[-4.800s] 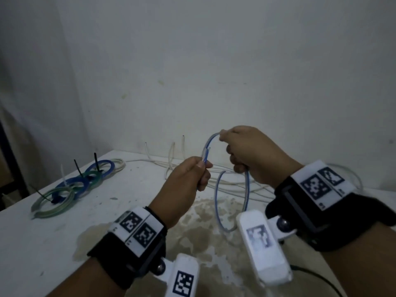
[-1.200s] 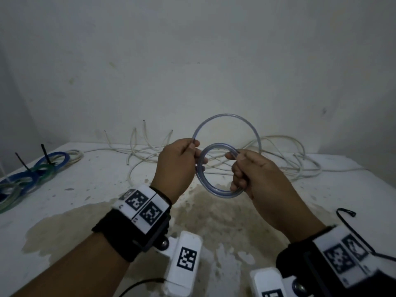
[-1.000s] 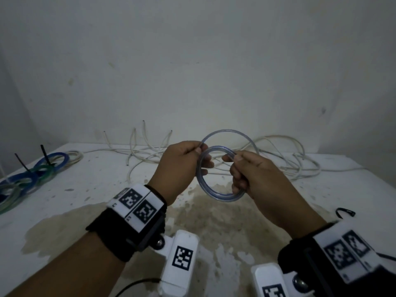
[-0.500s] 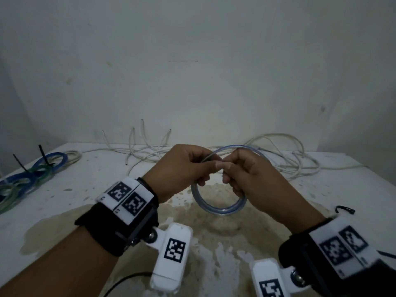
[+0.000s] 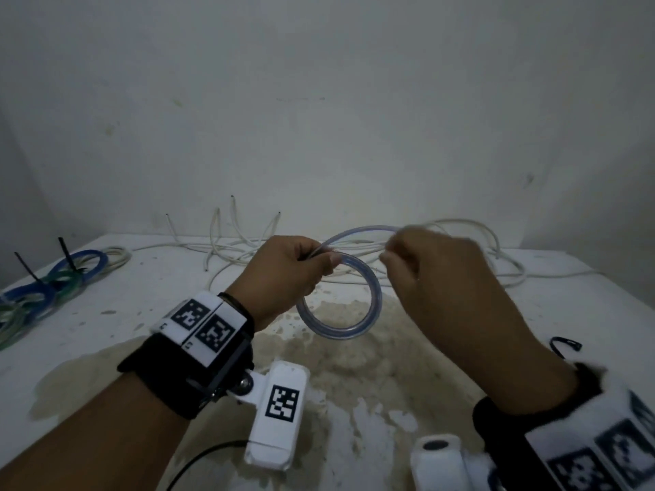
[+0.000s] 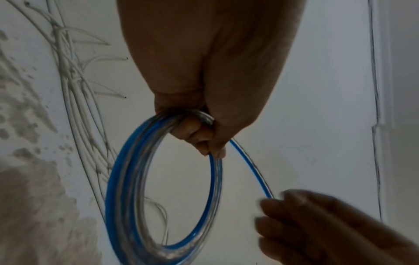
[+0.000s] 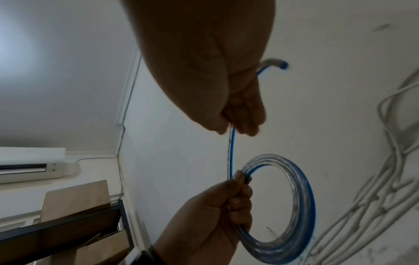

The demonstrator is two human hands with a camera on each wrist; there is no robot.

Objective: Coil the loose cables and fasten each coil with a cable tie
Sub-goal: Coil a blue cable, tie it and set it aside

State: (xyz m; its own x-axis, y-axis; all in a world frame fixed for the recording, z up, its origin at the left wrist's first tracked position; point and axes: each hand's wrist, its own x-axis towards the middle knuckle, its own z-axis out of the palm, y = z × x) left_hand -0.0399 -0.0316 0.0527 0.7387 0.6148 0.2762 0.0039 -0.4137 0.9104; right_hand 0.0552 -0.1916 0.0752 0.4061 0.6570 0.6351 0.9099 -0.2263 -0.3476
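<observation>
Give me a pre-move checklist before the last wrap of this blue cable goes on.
1. Left hand grips the coil: ok.
2. Right hand pinches the loose tail: ok.
3. Tail end free past the right hand, not snagged: ok.
4. Coil held clear of the white loose cables on the table: ok.
5. Cable tie on this coil: not ok, none yet.
6. Spare cable tie within reach: cannot tell.

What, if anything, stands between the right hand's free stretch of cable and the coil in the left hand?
Nothing visible does. The left hand grips the coil at its top, the right hand pinches the free stretch, and only open air lies between them.
</observation>
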